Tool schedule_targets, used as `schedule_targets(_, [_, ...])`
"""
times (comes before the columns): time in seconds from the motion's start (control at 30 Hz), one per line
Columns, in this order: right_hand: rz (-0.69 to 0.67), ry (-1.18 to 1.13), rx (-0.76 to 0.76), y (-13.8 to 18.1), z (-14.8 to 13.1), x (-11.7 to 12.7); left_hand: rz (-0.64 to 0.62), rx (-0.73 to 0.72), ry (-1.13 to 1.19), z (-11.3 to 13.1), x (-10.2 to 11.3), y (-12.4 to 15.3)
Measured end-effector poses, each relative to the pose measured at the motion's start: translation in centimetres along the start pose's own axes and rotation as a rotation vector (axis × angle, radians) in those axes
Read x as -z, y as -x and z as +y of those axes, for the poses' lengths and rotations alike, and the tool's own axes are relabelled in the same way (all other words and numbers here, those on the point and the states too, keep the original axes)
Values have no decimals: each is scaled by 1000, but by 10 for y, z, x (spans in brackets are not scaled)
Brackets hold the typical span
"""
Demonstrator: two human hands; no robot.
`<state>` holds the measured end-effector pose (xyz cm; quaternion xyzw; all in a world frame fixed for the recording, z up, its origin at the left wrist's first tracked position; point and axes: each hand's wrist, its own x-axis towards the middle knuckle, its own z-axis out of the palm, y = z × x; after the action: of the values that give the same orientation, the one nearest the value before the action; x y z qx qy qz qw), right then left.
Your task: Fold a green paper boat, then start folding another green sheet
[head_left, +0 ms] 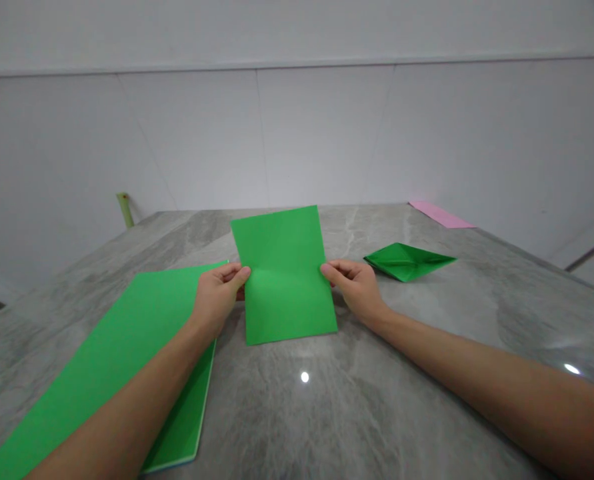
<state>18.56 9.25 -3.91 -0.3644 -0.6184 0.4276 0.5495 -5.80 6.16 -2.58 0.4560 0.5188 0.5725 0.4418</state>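
Observation:
A sheet of green paper [287, 280] is held up in front of me, slightly bent across its middle. My left hand [221, 293] pinches its left edge, thumb on the near face. On the opposite edge, my right hand [354, 287] grips in the same way, its other fingers partly hidden behind the paper. Under my left forearm lies a stack of larger green paper [127, 333]. To the right of my right hand rests a folded green paper shape [407, 261], pointed at both ends.
The grey marble-patterned table [357, 420] reaches back to a white wall [307, 140]. A pink paper [441, 215] lies at the far right edge. A light green strip [125, 209] stands at the far left edge.

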Motion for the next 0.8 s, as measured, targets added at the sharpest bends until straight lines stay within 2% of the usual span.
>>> schedule_targets(0.3, [-14, -196, -188, -2, 2, 0, -58, -52, -98, 2, 0, 2])
schedule_targets(0.53, [-27, -191, -212, -3, 2, 1, -26, -64, -106, 5, -1, 2])
schedule_targets(0.8, [-73, -232, -194, -3, 2, 1, -55, -98, -96, 0, 1, 1])
